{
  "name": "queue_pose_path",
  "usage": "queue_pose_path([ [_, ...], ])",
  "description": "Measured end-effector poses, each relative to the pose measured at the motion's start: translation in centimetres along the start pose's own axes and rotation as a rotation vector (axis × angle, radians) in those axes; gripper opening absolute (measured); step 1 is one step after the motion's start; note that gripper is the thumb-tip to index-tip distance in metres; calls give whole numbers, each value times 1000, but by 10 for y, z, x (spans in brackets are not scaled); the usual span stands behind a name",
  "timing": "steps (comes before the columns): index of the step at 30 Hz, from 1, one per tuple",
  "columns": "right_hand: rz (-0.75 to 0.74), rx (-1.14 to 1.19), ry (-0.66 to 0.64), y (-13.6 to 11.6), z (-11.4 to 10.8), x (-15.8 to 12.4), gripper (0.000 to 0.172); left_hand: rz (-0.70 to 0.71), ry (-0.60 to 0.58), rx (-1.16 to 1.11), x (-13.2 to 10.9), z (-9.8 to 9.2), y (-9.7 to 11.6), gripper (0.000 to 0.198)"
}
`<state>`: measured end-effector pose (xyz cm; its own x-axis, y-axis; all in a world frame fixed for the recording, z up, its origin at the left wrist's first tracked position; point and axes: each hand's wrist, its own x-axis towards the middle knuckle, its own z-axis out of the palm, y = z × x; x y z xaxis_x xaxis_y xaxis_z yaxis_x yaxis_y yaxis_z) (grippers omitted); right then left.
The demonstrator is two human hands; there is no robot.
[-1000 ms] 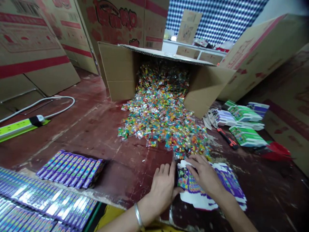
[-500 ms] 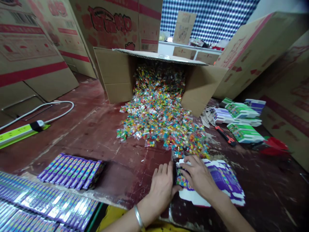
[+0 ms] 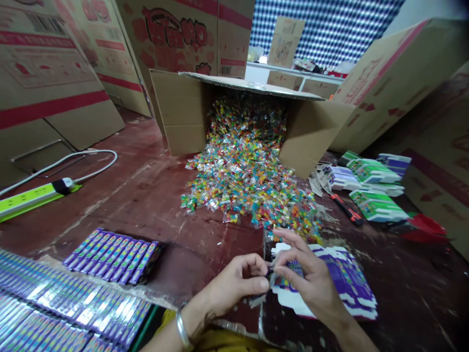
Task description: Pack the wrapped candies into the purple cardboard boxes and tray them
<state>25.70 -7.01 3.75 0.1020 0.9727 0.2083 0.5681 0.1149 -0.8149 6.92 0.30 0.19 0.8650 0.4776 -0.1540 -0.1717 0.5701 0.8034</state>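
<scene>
Step in hand, as judged: a single thin carton [image 3: 271, 267] is being worked at its end by the fingertips. It is held just above the counter [image 3: 216, 264], in front of the person, at the left edge of the fanned stack of flat cartons [image 3: 348, 278].

Grip: the left hand [image 3: 242, 281] pinches the carton between thumb and forefinger. The right hand [image 3: 306, 269] has thumb and forefinger brought together on its far end, the other fingers raised; pressure cannot be told.

The next move appears to call for a light, steady left pinch and fine right-finger work, since thin card could crease.

Orientation: the carton is seen nearly edge-on, its long axis running away from the person, the near end leaning left. Which way its printed face points cannot be told (the fingers cover most of it).

Also noted: a row of purple boxes [image 3: 110, 256] lies well left, long axes slanting away and rightward; candy packets [image 3: 242, 171] lie beyond the hands.
</scene>
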Motion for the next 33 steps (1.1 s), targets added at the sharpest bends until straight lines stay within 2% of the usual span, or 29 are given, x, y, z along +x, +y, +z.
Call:
queue_pose_path([
  [3,-29,75,-31,-8,14,2,11,-18,-21,-92,-9,-4,4,49],
  [5,-10,61,-122,-14,16,3,7,-13,-25,-118,-17,-8,6,54],
  [8,32,-16,-312,-23,12,4,10,-19,-32,3,-30,-16,14,56],
  [11,5,-122,-415,-29,8,3,14,-50,-72,138,-40,-21,24,56],
  [14,-52,-197,-453,-34,8,4,15,-76,-96,171,-44,-17,31,56],
  [19,-52,-194,-578,-38,9,10,16,-107,-126,193,-48,-8,35,42],
  [24,-20,-173,-608,-38,5,14,15,-74,-65,312,-54,-5,30,45],
  [29,43,-111,-602,-33,13,12,24,-99,29,231,-54,-10,17,49],
  [33,31,-12,-609,-27,24,11,28,-61,98,270,-53,-20,10,40],
])
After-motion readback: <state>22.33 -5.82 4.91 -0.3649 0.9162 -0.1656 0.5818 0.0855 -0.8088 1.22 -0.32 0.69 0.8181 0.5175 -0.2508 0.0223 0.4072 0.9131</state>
